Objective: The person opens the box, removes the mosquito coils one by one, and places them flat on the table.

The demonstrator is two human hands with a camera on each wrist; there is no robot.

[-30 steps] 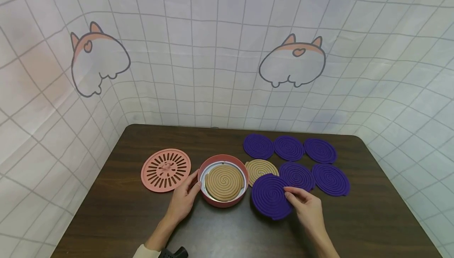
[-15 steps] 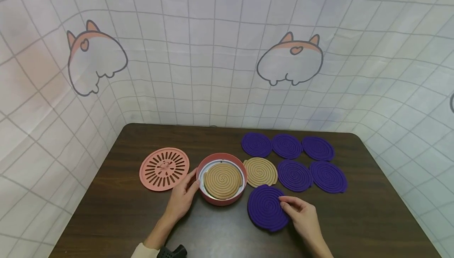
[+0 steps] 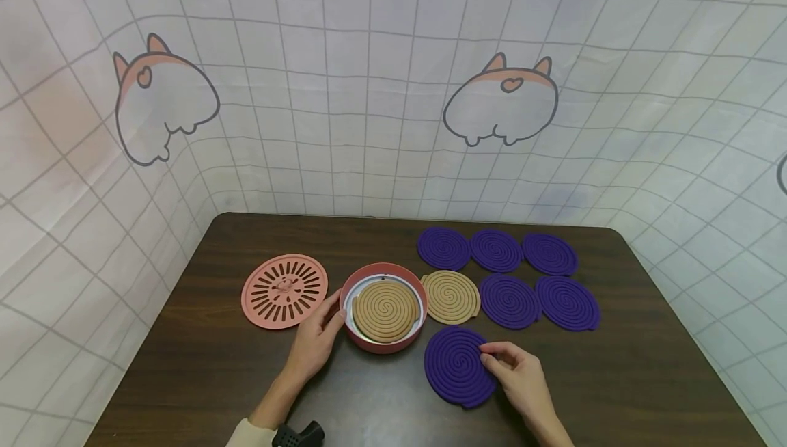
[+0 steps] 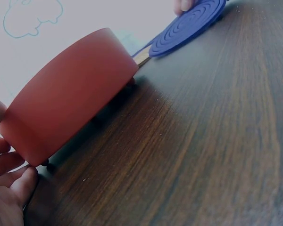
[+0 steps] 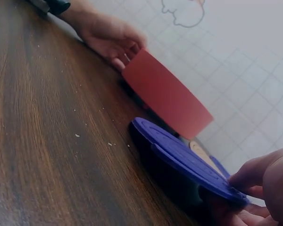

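Note:
My right hand [image 3: 519, 378] pinches the right edge of a purple mosquito coil [image 3: 458, 368], fingers on top and below. In the right wrist view this coil [image 5: 179, 157] tilts just above the table, a dark shadow under it. My left hand [image 3: 315, 341] grips the left side of a round red mosquito coil holder [image 3: 384, 347]. Inside the holder, on a white lining, lies a tan coil [image 3: 385, 310]. From the left wrist, the holder's smooth red wall [image 4: 70, 89] shows, with small feet under it. Another tan coil [image 3: 451, 296] lies flat just right of the holder.
Several purple coils lie in two rows at the back right, such as a far coil [image 3: 443, 247] and a nearer coil [image 3: 568, 303]. A pink slotted lid [image 3: 285, 291] lies left of the holder. Behind the dark wooden table [image 3: 369, 420] hangs a white gridded curtain [image 3: 381, 91].
My right hand has brought the purple coil nearer to me and slightly left, off the tan coil it partly covered. My left hand keeps its place on the holder.

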